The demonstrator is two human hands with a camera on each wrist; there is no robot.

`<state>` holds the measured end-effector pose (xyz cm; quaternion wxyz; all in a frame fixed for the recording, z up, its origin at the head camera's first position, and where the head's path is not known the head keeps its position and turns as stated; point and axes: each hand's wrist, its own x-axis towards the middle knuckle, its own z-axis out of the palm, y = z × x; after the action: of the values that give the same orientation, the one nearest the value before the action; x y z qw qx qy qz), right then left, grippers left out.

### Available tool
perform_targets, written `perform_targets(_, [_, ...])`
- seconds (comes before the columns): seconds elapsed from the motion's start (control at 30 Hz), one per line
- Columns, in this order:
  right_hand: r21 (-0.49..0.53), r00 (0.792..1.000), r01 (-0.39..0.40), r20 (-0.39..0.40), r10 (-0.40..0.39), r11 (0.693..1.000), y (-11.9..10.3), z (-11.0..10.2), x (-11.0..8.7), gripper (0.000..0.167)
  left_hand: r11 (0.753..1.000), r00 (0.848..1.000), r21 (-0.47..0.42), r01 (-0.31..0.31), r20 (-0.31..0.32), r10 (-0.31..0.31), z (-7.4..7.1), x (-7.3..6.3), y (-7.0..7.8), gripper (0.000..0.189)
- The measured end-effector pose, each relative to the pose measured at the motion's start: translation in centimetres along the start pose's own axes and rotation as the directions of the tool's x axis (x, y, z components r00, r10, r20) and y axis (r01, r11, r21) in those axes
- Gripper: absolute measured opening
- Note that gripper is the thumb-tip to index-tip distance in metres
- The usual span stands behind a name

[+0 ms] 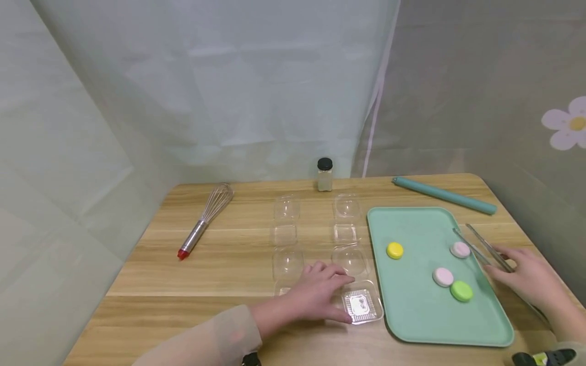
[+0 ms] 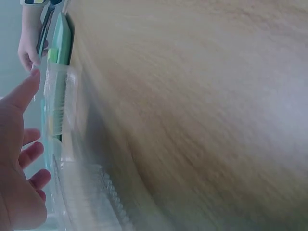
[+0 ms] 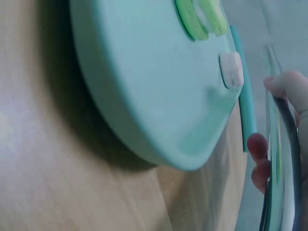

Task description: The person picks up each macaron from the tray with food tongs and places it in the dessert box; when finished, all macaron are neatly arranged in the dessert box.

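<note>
Tongs (image 1: 499, 258) are pinched between thumb and fingers of the right hand (image 1: 531, 278), beside the green tray (image 1: 430, 325). Across it, I see the left hand (image 1: 316, 292) spread at a clear container (image 1: 361, 306); whether they touch, I can't tell. A pink macaron (image 1: 460, 249) lies just left of the tongs' parted arms; farther off, a rolling pin (image 1: 445, 195).

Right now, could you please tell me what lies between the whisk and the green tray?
In the head view, clear plastic containers in two columns lie between the whisk and green tray, with the left hand at the nearest ones.
</note>
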<state>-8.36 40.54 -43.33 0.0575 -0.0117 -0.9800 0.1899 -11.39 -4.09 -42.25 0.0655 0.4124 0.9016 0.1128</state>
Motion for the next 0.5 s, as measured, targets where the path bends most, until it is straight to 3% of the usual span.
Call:
perform_targets(0.23, [0.06,0.989,0.014,0.149,-0.023,0.998,-1.3,-0.4,-0.4,0.064,1.0,1.0,0.023,0.015,0.0,-0.015,0.4,0.2,0.5,0.084])
perform_targets(0.5, [0.063,0.988,0.056,0.137,-0.064,0.996,-2.0,-0.6,-0.8,0.062,0.999,1.0,0.044,0.006,-0.003,-0.006,1.0,0.6,0.9,0.088])
